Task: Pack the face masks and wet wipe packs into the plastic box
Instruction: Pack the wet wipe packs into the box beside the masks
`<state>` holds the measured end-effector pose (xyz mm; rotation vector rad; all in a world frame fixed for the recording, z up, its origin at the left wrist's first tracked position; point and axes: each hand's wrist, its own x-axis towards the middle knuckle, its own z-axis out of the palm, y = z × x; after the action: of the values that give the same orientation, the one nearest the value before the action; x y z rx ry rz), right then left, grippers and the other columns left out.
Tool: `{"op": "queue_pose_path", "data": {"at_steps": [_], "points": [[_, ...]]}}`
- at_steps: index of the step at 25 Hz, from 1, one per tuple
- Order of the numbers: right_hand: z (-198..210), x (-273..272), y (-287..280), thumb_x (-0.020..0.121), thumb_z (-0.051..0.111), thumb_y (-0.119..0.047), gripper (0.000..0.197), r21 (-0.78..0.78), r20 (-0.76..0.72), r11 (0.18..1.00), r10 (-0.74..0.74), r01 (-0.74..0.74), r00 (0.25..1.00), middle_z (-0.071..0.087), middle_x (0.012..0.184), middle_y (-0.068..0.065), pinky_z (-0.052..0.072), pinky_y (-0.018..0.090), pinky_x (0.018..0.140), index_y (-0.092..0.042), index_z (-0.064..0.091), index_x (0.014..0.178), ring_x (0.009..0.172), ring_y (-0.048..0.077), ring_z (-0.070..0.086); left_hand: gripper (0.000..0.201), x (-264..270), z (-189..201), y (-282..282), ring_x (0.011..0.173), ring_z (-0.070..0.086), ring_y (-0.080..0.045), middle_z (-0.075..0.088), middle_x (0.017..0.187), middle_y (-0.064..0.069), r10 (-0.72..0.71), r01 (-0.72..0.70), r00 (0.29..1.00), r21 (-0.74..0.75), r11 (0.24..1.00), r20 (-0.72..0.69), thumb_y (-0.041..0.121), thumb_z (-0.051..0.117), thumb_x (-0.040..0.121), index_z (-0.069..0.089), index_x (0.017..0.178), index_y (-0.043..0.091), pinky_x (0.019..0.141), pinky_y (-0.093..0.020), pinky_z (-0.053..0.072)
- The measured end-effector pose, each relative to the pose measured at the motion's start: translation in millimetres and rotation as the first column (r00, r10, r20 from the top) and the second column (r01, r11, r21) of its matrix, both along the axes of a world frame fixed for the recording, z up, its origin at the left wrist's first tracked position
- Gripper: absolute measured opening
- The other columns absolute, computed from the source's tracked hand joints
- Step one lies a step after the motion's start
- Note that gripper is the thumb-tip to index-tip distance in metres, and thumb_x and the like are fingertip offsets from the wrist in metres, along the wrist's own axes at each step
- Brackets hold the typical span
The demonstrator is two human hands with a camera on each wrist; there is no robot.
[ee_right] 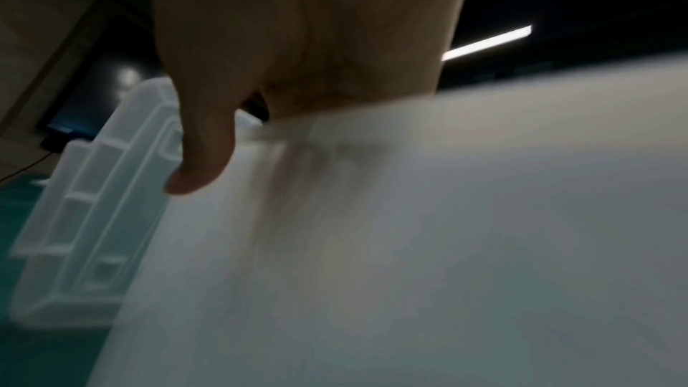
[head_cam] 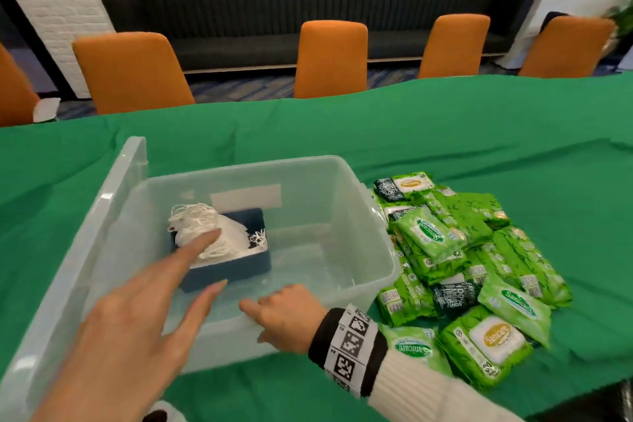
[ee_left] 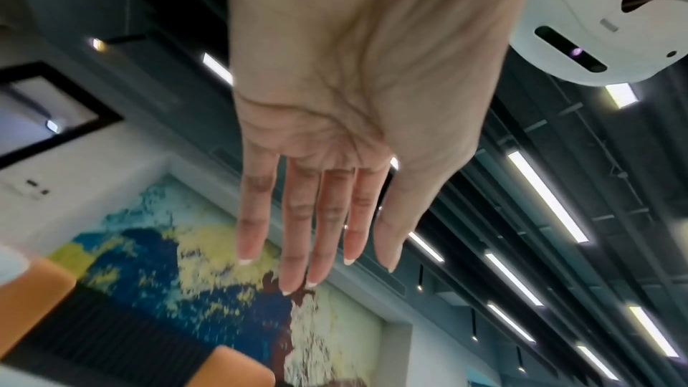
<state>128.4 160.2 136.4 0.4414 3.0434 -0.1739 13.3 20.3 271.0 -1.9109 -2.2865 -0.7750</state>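
Note:
A clear plastic box (head_cam: 371,216) stands on the green tablecloth. Inside it, at the left, sits an open blue carton (head_cam: 236,269) full of white face masks (head_cam: 205,226). My left hand (head_cam: 178,271) hovers flat over the box's near left part with fingers straight and spread, its index fingertip over the masks; whether it touches them I cannot tell. The left wrist view shows that left hand (ee_left: 316,246) empty. My right hand (head_cam: 286,317) grips the box's near wall (ee_right: 446,246), thumb (ee_right: 203,164) outside and fingers inside. A pile of green wet wipe packs (head_cam: 462,250) lies right of the box.
The box's clear lid (head_cam: 126,181) leans against its left side. Orange chairs (head_cam: 330,58) line the table's far edge, with a black bench behind. Green cloth (head_cam: 445,134) stretches beyond the box and the pile.

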Motion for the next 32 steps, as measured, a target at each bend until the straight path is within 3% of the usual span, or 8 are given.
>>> {"op": "queue_pose_path", "data": {"at_steps": [4,8,14,18,20,24,30,32], "points": [[25,44,24,0.089,0.051,-0.037,0.038,-0.171,-0.383,0.985,-0.056,-0.011,0.922,0.067,0.102,0.014,0.044,0.039,0.079,-0.007,0.056,0.112,0.094,0.031,0.061,0.045,47,-30,30,0.077,0.065,-0.001,0.070,0.098,0.023,-0.154,0.180,0.961,-0.095,0.979,0.231,0.061,0.035,0.087,0.048,0.126,0.043,0.055,-0.025,0.056],[30,139,96,0.093,0.046,-0.037,0.026,-0.235,-0.609,0.921,-0.389,0.311,0.692,0.065,0.106,-0.003,0.047,0.027,0.083,-0.020,0.055,0.110,0.098,0.012,0.060,0.034,97,-55,61,0.076,0.063,0.016,0.066,0.097,0.034,-0.309,0.362,0.871,-0.072,0.929,0.381,0.054,0.033,0.094,0.054,0.120,0.046,0.063,-0.015,0.054],[-42,292,254,0.088,0.063,-0.024,0.034,-0.443,-0.263,0.433,-0.900,0.785,0.348,0.063,0.118,0.012,0.046,0.039,0.093,-0.006,0.053,0.115,0.110,0.027,0.057,0.036,212,-89,140,0.077,0.041,0.032,0.054,0.089,0.048,-0.429,0.574,0.781,-0.254,0.778,0.454,0.065,0.032,0.085,0.020,0.117,0.076,0.083,0.013,0.026],[-88,332,332,0.079,0.068,-0.046,0.089,-0.445,0.181,0.070,-0.969,0.893,0.166,0.040,0.141,0.024,0.037,0.041,0.105,0.002,0.025,0.141,0.130,0.036,0.040,0.042,266,-124,208,0.105,0.053,0.019,0.051,0.115,0.046,-0.301,0.644,0.556,-0.173,0.745,0.775,0.042,0.054,0.092,0.032,0.120,0.063,0.100,-0.009,0.039],[-97,331,347,0.075,0.074,-0.041,0.102,-0.549,0.327,-0.039,-0.929,0.835,0.172,0.028,0.149,0.023,0.033,0.040,0.110,0.002,0.014,0.145,0.135,0.035,0.033,0.049,274,-144,236,0.105,0.057,0.009,0.054,0.121,0.036,-0.147,0.545,0.513,-0.189,0.817,0.845,0.032,0.057,0.092,0.034,0.133,0.046,0.100,-0.020,0.045],[-103,329,364,0.072,0.077,-0.038,0.100,-0.504,0.342,0.000,-0.918,0.864,0.200,0.031,0.149,0.020,0.032,0.035,0.109,0.003,0.021,0.143,0.136,0.032,0.034,0.057,279,-173,280,0.101,0.064,-0.005,0.059,0.123,0.012,0.032,0.463,0.429,-0.250,0.851,0.903,0.030,0.056,0.092,0.030,0.143,0.024,0.084,-0.023,0.054],[-87,335,371,0.052,0.090,-0.030,0.085,-0.687,0.388,-0.082,-0.882,0.722,0.269,0.063,0.115,0.022,0.053,0.037,0.081,0.009,0.053,0.118,0.094,0.029,0.062,0.071,300,-162,335,0.110,0.059,-0.011,0.053,0.131,-0.001,0.116,0.414,0.314,-0.246,0.877,0.942,0.044,0.051,0.092,0.018,0.149,0.016,0.089,-0.025,0.052],[-71,330,358,0.051,0.090,-0.028,0.088,-0.642,0.252,0.030,-0.936,0.766,0.248,0.061,0.115,0.022,0.051,0.039,0.086,0.007,0.048,0.120,0.098,0.031,0.061,0.086,304,-158,342,0.115,0.056,-0.012,0.048,0.137,-0.001,0.111,0.426,0.301,-0.237,0.873,0.947,0.056,0.052,0.082,0.015,0.150,0.018,0.094,-0.025,0.050]]}}
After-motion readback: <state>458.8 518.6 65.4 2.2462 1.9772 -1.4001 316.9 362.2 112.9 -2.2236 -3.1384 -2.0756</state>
